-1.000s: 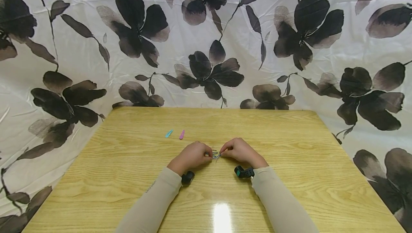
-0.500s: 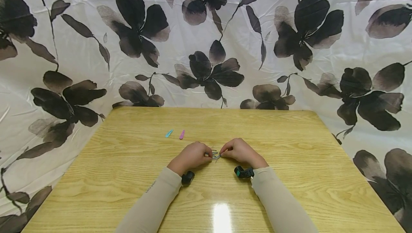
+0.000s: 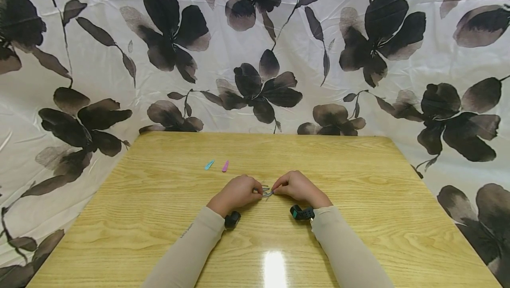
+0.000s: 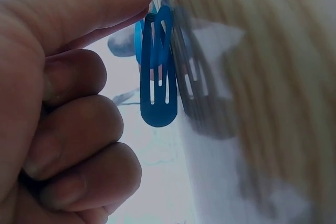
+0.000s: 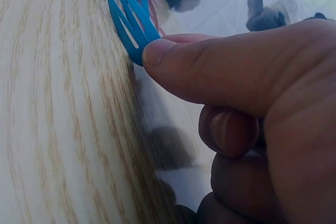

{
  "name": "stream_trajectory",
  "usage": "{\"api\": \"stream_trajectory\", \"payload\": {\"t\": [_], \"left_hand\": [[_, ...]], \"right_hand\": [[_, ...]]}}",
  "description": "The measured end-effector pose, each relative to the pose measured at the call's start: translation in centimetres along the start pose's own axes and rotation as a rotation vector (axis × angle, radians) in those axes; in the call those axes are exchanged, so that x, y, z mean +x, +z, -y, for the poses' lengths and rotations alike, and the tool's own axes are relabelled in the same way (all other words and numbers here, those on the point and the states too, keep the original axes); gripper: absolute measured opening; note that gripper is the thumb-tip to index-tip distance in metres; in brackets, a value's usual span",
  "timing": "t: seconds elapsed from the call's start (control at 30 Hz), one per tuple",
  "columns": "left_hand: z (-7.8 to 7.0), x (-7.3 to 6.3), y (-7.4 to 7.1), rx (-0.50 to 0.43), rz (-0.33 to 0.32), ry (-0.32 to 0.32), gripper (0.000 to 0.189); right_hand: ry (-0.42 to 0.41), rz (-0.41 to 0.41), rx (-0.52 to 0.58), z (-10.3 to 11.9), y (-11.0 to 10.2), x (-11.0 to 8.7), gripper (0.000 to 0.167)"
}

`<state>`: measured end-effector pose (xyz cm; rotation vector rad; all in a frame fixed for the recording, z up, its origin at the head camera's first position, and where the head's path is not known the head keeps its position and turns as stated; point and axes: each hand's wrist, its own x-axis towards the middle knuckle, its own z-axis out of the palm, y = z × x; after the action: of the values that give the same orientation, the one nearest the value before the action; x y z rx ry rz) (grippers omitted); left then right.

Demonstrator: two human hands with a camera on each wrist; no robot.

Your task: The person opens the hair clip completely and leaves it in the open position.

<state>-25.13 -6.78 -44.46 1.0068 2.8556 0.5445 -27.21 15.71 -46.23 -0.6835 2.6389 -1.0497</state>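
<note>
Between my two hands, close over the wooden table [image 3: 255, 235], is a blue snap hair clip [image 5: 137, 53]. The thumb and forefinger of my right hand [image 3: 296, 186] pinch its rounded wide end; its other end reaches toward the opposite hand. My left hand [image 3: 239, 191] also pinches blue metal between thumb and forefinger, its other fingers curled in. In the left wrist view a blue snap clip [image 4: 159, 115] points away from those fingertips, with more blue strips behind it. The fingertips partly hide where the pieces meet.
Farther back and to the left on the table lie a light-blue hair clip [image 3: 209, 165] and a pink hair clip [image 3: 225, 167]. A white cloth with dark flowers [image 3: 255, 36] hangs behind the table and along both its sides.
</note>
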Motion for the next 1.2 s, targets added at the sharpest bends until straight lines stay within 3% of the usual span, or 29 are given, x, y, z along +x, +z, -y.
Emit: {"api": "stream_trajectory", "payload": {"t": [0.57, 0.8, 1.03, 1.2], "left_hand": [[-0.2, -0.2, -0.4, -0.011, -0.034, -0.013, 0.011], [0.0, -0.3, -0.7, -0.038, -0.039, -0.051, 0.013], [0.3, -0.4, -1.1, -0.059, -0.076, -0.054, 0.013], [0.4, -0.6, -1.6, -0.085, -0.099, -0.091, 0.014]], "right_hand": [[0.010, 0.001, 0.008, 0.3, -0.2, -0.3, 0.009], [0.016, -0.006, 0.019, 0.4, -0.2, -0.3, 0.010], [-0.018, -0.038, -0.021, 0.5, -0.1, 0.0, 0.015], [-0.065, -0.105, -0.012, 0.9, -0.1, 0.1, 0.023]]}}
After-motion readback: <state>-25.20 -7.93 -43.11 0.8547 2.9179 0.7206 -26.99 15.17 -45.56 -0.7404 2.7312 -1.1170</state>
